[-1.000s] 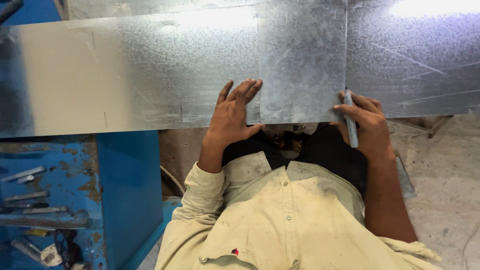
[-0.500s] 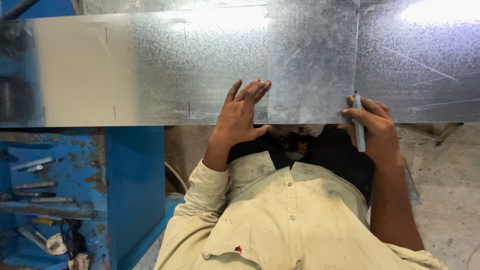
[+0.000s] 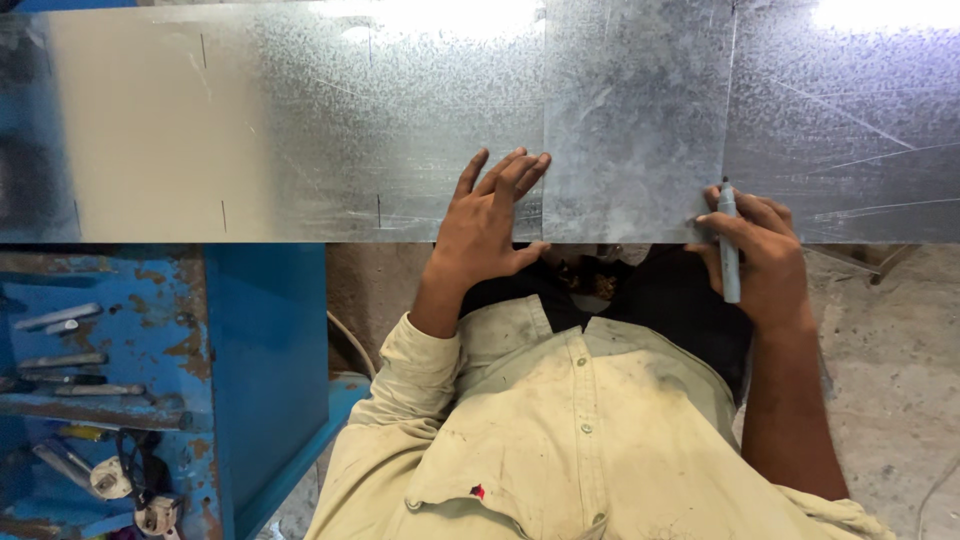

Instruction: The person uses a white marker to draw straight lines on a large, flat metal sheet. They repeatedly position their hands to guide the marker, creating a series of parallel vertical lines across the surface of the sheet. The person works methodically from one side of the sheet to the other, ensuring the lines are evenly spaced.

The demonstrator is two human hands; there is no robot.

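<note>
A long galvanised metal sheet [image 3: 330, 130] spans the top of the view, with a smaller square sheet [image 3: 635, 110] lying on it at the middle right. My left hand [image 3: 487, 225] lies flat, fingers spread, pressing on the big sheet at the left edge of the smaller piece. At the smaller piece's right edge, my right hand [image 3: 760, 255] grips a grey marker pen [image 3: 728, 245] with its tip pointing up at that edge. Short dark marks show along the sheet's near edge.
A worn blue metal stand [image 3: 230, 330] sits at lower left, with several hand tools [image 3: 60, 365] lying on its rusty shelves. Grey concrete floor [image 3: 890, 340] shows at the right. My cream shirt fills the bottom centre.
The view has shifted, so sheet and hands appear slightly further right and lower. Both hands stay at the edges of the smaller piece; the pen is still at the right edge.
</note>
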